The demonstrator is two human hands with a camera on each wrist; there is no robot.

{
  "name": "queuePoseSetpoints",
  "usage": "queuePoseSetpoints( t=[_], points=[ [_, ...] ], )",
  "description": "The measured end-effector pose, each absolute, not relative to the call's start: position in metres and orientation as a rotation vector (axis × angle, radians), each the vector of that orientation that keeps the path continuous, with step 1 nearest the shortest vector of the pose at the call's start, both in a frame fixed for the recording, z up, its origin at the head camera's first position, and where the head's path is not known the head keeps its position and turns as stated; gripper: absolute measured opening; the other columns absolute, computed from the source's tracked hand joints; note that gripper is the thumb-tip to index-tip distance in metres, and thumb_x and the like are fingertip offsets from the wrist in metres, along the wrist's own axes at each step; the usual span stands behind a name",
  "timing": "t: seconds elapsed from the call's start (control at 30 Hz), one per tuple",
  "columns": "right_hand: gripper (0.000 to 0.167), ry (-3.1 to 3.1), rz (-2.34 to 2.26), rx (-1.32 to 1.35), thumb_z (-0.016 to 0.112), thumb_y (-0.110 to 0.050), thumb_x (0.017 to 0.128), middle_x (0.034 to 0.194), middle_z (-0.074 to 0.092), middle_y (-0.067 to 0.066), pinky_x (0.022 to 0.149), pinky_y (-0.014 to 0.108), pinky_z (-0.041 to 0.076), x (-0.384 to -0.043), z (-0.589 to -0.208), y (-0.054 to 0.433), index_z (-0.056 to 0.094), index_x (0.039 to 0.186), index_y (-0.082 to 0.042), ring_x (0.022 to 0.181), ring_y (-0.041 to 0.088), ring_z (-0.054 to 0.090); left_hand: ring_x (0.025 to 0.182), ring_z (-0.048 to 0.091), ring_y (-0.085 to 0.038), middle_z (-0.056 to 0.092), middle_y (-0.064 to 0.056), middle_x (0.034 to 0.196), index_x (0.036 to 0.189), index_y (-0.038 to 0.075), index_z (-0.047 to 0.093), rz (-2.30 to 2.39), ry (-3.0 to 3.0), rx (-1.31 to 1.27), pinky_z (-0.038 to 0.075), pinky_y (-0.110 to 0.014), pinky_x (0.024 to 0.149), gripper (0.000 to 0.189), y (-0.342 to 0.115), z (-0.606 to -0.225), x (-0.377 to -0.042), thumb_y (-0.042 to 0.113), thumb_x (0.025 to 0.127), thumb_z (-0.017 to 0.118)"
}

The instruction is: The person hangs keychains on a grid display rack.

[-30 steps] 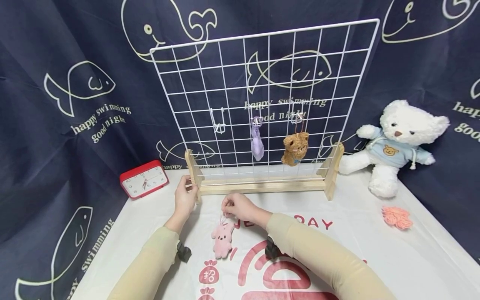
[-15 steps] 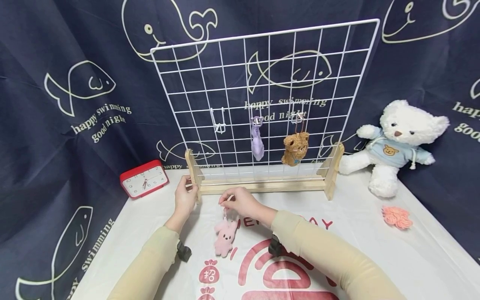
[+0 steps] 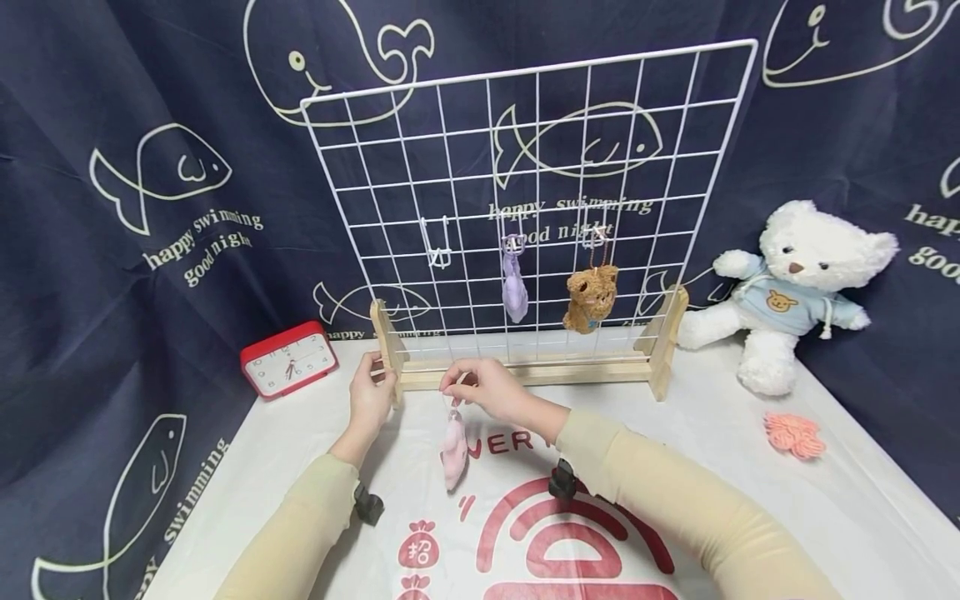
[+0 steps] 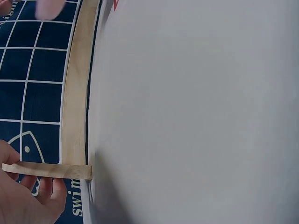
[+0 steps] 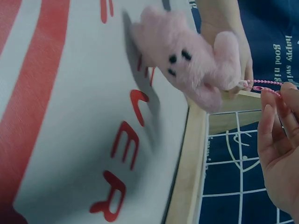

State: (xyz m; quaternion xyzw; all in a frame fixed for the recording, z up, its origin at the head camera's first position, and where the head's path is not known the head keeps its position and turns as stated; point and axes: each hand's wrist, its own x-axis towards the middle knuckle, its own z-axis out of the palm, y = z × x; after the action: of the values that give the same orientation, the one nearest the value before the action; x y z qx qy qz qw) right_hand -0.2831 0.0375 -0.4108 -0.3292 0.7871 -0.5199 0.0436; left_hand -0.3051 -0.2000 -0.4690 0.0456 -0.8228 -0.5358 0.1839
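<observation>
My right hand (image 3: 486, 390) pinches the pink bead chain (image 5: 264, 85) of a small pink plush bunny keychain (image 5: 187, 60). In the head view the bunny dangles just above the table, turned side-on. My left hand (image 3: 369, 392) grips the left wooden foot (image 4: 51, 170) of a white wire grid rack (image 3: 537, 133), thumb on one side and fingers on the other. On the grid hang a purple plush keychain (image 3: 514, 287) and a brown bear keychain (image 3: 591, 300), each from a white hook. A third white hook (image 3: 438, 250) at the left bears nothing.
A red alarm clock (image 3: 289, 360) stands left of the rack. To the right sit a white teddy bear (image 3: 795, 292) in a blue top and a coral-coloured yarn bundle (image 3: 795, 435). Dark blue cloth (image 3: 195, 50) hangs behind the rack.
My right hand has risen toward the rack's base, lifting the pink bunny, which has swung from facing front to side-on. The left hand has stayed on the wooden foot.
</observation>
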Motion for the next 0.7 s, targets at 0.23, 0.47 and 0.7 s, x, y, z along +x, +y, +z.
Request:
queuePoseSetpoints(
  t=[0.23,0.47,0.7],
  points=[
    [0.005,2.474,-1.553,-1.07,0.07,-0.007,0.095,0.092,0.071,0.001,0.071,0.025,0.058,-0.288,-0.399,0.04,0.074,0.095,-0.004,0.079,0.011,0.063,0.114,0.062,-0.045,0.061,-0.028,0.124,0.129,-0.002,0.056,-1.547,-2.306,0.138,0.053,-0.051,0.102,0.038,-0.201,-0.468,-0.305,-0.002,0.091,0.057],
    [0.005,2.506,-1.56,-1.136,0.07,-0.007,0.095,0.091,0.071,0.002,0.07,0.025,0.054,-0.291,-0.382,0.045,0.074,0.095,-0.004,0.079,0.013,0.064,0.114,0.062,-0.045,0.061,-0.027,0.124,0.129,-0.002,0.056,-1.561,-2.304,0.126,0.053,-0.051,0.101,0.038,-0.202,-0.467,-0.306,-0.002,0.092,0.057],
    [0.003,2.525,-1.596,-1.162,0.07,-0.005,0.095,0.091,0.07,0.002,0.067,0.026,0.052,-0.296,-0.36,0.048,0.074,0.094,-0.006,0.075,0.017,0.064,0.115,0.062,-0.044,0.06,-0.027,0.125,0.129,-0.001,0.056,-1.594,-2.301,0.143,0.053,-0.05,0.103,0.038,-0.202,-0.466,-0.304,-0.002,0.091,0.057]
  ],
)
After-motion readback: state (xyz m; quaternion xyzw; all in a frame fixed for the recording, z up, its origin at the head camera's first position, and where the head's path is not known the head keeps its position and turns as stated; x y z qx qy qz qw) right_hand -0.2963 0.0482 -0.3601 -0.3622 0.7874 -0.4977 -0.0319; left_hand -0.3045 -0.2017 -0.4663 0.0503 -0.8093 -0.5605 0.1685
